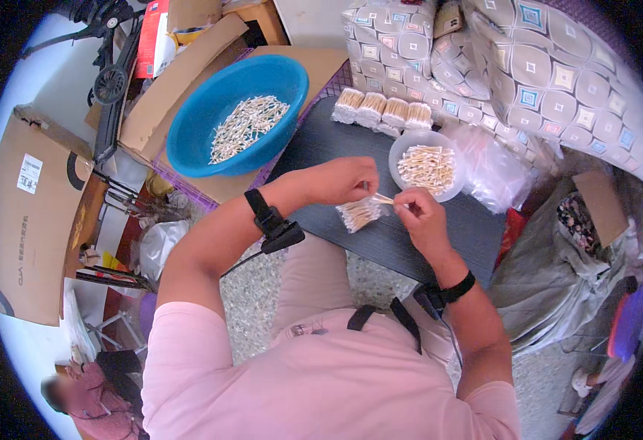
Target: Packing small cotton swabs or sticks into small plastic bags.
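Observation:
Over the dark table, my right hand [419,214] pinches a few cotton swabs [385,199] by one end. Their other ends point toward my left hand [354,180], whose fingers are bent together. What those fingers grip, if anything, is too small to make out. Just below both hands lies a clear bag of cotton swabs [359,215] on the tabletop. Close beyond my right hand stands a round whitish tub [398,155] of loose cotton swabs [428,167].
Filled swab packs [382,110] line the back of the dark table [308,158]. Clear plastic bags [494,172] lie right of the tub. At left, a large blue basin [189,139] of swabs rests on cardboard [329,62]. Patterned cushions [556,73] rise behind. Another person [101,400] is at lower left.

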`<state>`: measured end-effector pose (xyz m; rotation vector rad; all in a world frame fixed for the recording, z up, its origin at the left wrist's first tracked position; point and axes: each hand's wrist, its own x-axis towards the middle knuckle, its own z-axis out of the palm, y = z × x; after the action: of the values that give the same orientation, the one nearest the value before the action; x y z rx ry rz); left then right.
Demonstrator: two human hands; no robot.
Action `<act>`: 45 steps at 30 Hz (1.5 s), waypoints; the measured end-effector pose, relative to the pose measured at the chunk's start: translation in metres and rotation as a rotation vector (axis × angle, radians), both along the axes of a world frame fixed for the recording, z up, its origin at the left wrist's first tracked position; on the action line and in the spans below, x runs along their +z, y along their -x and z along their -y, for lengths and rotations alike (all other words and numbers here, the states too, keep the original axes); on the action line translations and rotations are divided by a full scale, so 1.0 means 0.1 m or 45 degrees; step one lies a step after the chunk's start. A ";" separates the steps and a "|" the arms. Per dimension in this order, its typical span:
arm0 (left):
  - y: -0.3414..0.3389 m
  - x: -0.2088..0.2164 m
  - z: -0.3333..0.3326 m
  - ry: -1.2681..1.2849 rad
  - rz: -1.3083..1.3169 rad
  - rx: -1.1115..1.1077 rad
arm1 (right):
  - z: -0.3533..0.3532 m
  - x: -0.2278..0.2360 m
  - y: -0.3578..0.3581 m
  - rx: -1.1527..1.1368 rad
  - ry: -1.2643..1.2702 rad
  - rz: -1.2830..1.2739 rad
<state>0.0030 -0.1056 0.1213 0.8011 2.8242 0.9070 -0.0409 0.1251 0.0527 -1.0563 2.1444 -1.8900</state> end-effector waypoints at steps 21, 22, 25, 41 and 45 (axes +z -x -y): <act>0.00 0.02 -0.16 -0.082 0.124 -0.024 | -0.16 0.13 -0.06 0.006 -0.018 -0.245; 0.01 0.04 -0.16 -0.078 0.127 -0.021 | -0.16 0.15 -0.05 -0.007 -0.027 -0.273; 0.02 0.04 -0.15 -0.078 0.124 -0.021 | -0.17 0.16 -0.02 -0.016 -0.049 -0.322; 0.08 -0.02 -0.17 -0.086 0.163 -0.042 | -0.14 0.13 0.05 0.039 -0.056 -0.117; 0.07 -0.04 -0.16 -0.090 0.150 -0.043 | -0.14 0.10 0.05 0.073 -0.109 -0.056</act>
<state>-0.0035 -0.0891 0.1173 0.7734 2.6839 1.0191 -0.0460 0.1389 0.0625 -1.1400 2.1726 -1.7496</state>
